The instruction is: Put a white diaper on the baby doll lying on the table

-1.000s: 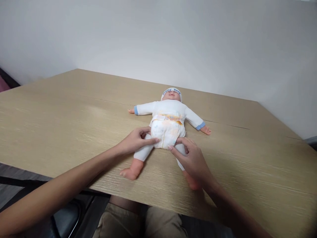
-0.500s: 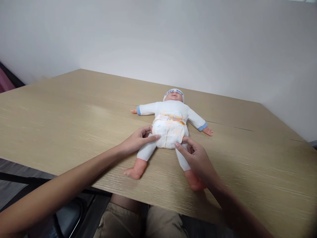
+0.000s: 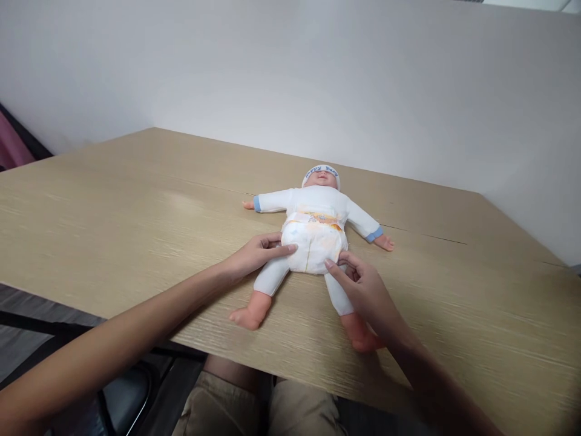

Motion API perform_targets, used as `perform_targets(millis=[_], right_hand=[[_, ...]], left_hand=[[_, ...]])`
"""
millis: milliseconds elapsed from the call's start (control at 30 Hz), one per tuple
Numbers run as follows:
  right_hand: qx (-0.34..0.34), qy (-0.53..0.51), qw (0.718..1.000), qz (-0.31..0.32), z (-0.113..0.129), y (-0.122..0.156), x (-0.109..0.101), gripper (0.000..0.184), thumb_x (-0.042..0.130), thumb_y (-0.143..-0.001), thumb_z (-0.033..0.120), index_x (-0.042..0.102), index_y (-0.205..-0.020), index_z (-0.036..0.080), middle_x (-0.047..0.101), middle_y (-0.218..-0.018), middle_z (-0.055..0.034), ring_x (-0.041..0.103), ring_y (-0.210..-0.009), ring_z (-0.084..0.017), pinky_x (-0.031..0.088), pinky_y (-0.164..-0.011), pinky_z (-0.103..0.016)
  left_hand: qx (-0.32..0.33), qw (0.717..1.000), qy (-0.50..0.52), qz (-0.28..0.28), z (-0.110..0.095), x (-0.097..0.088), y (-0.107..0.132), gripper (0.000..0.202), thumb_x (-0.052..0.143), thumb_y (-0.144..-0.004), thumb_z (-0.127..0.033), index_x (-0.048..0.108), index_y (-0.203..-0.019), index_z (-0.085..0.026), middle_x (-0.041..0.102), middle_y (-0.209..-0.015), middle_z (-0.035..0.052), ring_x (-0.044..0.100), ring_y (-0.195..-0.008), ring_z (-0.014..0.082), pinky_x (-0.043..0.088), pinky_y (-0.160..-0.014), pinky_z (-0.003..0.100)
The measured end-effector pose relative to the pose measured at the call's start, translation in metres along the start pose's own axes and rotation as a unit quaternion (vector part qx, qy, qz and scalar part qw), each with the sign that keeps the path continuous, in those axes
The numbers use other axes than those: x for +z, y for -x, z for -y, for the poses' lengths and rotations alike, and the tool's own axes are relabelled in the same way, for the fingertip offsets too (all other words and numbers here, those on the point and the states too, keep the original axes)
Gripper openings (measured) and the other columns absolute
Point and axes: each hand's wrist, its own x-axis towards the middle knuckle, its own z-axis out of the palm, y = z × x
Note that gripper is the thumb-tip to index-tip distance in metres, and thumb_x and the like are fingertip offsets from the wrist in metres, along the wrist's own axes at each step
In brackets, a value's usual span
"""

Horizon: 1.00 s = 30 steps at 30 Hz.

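A baby doll (image 3: 320, 198) in a white suit with blue cuffs and a lettered cap lies on its back, arms and legs spread, feet toward me. Around its hips sits a white diaper (image 3: 311, 245) with an orange printed waistband. My left hand (image 3: 261, 254) pinches the diaper's edge at the left leg opening, thumb on top and fingers tucked partly behind it. On the other side, my right hand (image 3: 358, 275) grips the edge at the right leg opening between thumb and curled fingers. Some fingertips of both hands are hidden.
The doll rests on a wide wooden table (image 3: 136, 212) with a seam running across it. A pale wall (image 3: 272, 72) stands behind. Below the near edge are my legs in tan shorts (image 3: 218, 402) and a dark chair (image 3: 127, 393). Something pink (image 3: 13, 142) is at the far left.
The whole view has shifted slightly, so doll and hands appear a little further right. Both hands keep their hold at the diaper's leg edges.
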Motion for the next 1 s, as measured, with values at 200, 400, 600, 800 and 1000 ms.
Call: perform_targets(millis=[200, 400, 600, 800, 1000], right_hand=[[-0.004, -0.014, 1.0, -0.01, -0.005, -0.004, -0.001, 0.046, 0.073, -0.094, 0.068, 0.073, -0.095, 0.022, 0.041, -0.07, 0.0052, 0.037, -0.065, -0.016, 0.03, -0.057, -0.029], [-0.012, 0.054, 0.997, -0.045, -0.004, 0.012, 0.0, 0.055, 0.076, -0.088, 0.063, 0.081, -0.126, 0.024, 0.071, -0.105, -0.0084, 0.063, -0.096, -0.028, 0.055, -0.094, -0.044], [0.017, -0.085, 0.992, 0.091, -0.012, 0.033, -0.034, 0.068, 0.074, -0.093, 0.066, 0.067, -0.151, 0.032, 0.069, -0.151, -0.0108, 0.067, -0.129, -0.032, 0.058, -0.109, -0.049], [-0.023, 0.01, 0.998, -0.059, -0.046, -0.017, -0.073, 0.063, 0.077, -0.09, 0.061, 0.067, -0.14, 0.025, 0.078, -0.129, -0.015, 0.074, -0.11, -0.033, 0.061, -0.096, -0.049], [-0.156, 0.305, 0.921, -0.186, -0.058, -0.113, -0.062, 0.065, 0.068, -0.092, 0.052, 0.066, -0.144, 0.013, 0.071, -0.144, -0.0251, 0.061, -0.132, -0.046, 0.044, -0.114, -0.062]], left_hand=[[-0.01, 0.999, 0.031, -0.019, 0.001, -0.001, -0.001, 0.045, 0.089, -0.091, -0.051, 0.082, -0.12, -0.017, 0.083, -0.126, 0.0127, 0.076, -0.115, 0.0293, 0.058, -0.099, 0.039], [0.014, 0.997, 0.023, -0.072, 0.011, -0.003, 0.003, 0.043, 0.091, -0.087, -0.053, 0.082, -0.109, -0.018, 0.085, -0.109, 0.0086, 0.077, -0.099, 0.0243, 0.057, -0.087, 0.034], [0.055, 0.991, -0.036, -0.116, 0.01, -0.015, 0.024, 0.043, 0.085, -0.092, -0.052, 0.078, -0.123, -0.021, 0.084, -0.123, 0.0114, 0.076, -0.118, 0.0289, 0.057, -0.105, 0.043], [0.175, 0.863, -0.431, -0.199, -0.009, -0.059, -0.01, 0.043, 0.072, -0.098, -0.051, 0.068, -0.13, -0.023, 0.072, -0.14, 0.0122, 0.065, -0.119, 0.0313, 0.051, -0.108, 0.051], [0.094, 0.737, -0.639, -0.199, -0.035, -0.087, -0.092, 0.061, 0.066, -0.099, -0.061, 0.062, -0.143, -0.019, 0.069, -0.146, 0.0179, 0.055, -0.139, 0.041, 0.042, -0.116, 0.053]])
